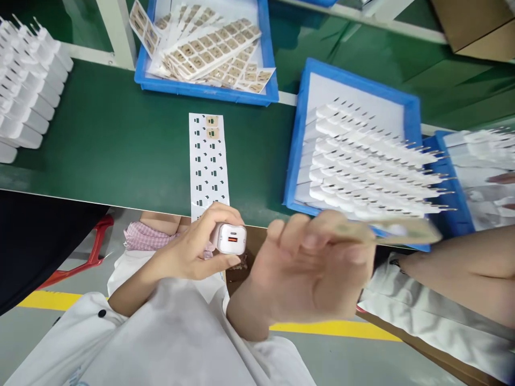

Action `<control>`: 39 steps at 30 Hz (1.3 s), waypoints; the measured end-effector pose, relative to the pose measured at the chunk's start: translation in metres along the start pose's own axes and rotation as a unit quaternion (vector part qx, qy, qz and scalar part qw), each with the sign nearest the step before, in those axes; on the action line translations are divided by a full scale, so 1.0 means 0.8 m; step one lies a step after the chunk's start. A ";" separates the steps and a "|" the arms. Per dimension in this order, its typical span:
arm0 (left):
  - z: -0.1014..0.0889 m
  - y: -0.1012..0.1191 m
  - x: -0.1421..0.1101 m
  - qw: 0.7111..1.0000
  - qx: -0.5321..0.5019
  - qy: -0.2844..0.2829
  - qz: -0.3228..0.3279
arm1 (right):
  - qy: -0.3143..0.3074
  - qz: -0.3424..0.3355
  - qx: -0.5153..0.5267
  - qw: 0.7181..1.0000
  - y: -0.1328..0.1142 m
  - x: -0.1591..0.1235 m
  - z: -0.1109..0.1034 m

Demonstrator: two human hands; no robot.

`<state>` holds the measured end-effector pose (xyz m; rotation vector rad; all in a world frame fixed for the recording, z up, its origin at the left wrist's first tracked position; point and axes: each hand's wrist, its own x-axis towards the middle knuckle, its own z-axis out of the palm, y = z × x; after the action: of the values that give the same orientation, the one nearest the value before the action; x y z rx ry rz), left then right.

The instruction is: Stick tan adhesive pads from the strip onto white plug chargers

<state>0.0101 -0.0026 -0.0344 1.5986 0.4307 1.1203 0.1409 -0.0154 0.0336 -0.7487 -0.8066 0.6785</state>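
Note:
My left hand (197, 244) is wrapped around a white charger (237, 246), whose end with a USB-C slot and an orange USB-A slot faces up. Close to the camera, my right hand (314, 268) pinches a tan sticker (410, 230) between thumb and finger; both are blurred. The sticker is held well to the right of the charger, apart from it. Beyond my left hand, a white backing sheet (207, 171) lies on the green table (120, 145), with two tan stickers (212, 127) at its far right corner and bare printed spots elsewhere.
A blue tray (205, 95) at the back holds several sticker sheets (213, 48). To the right, another blue tray (295, 145) holds rows of white chargers (354, 161) with pins. More chargers (28, 91) stand at left. A co-worker's arm (462, 268) reaches in at right.

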 end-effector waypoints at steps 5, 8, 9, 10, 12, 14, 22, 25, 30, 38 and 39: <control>-0.016 0.014 -0.002 1.000 -0.002 0.001 -0.016 | -0.078 0.236 -0.029 0.968 -0.017 -0.042 -0.013; -0.017 0.014 -0.001 1.000 0.031 0.006 0.002 | -0.062 0.306 -0.005 0.950 -0.013 -0.059 -0.014; -0.016 0.014 0.000 0.999 0.036 0.004 0.012 | -0.057 0.318 0.007 0.946 -0.012 -0.062 -0.013; -0.017 0.013 0.001 0.999 0.039 0.001 0.019 | -0.055 0.326 0.017 0.943 -0.010 -0.064 -0.013; -0.018 0.013 0.003 0.999 0.046 -0.007 0.021 | -0.053 0.330 0.028 0.942 -0.009 -0.065 -0.012; -0.019 0.015 0.004 0.999 0.048 -0.011 0.018 | -0.057 0.328 0.029 0.942 -0.009 -0.066 -0.012; -0.020 0.021 0.006 0.998 0.064 -0.023 0.004 | -0.038 0.337 -0.012 0.941 -0.009 -0.069 -0.014; -0.019 0.022 0.006 0.998 0.062 -0.022 -0.001 | -0.039 0.337 -0.009 0.941 -0.008 -0.070 -0.014; -0.018 0.021 0.006 0.998 0.066 -0.023 -0.003 | -0.043 0.315 -0.006 0.948 -0.008 -0.069 -0.013; -0.019 0.023 0.009 0.997 0.076 -0.020 -0.004 | -0.046 0.308 -0.019 0.950 -0.007 -0.070 -0.013; -0.019 0.024 0.010 0.997 0.080 -0.021 -0.005 | -0.044 0.309 -0.025 0.950 -0.006 -0.070 -0.013</control>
<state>-0.0037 0.0049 -0.0142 1.7540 0.5098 1.0638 0.1215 -0.0643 0.0118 -1.0356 -0.6676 1.2634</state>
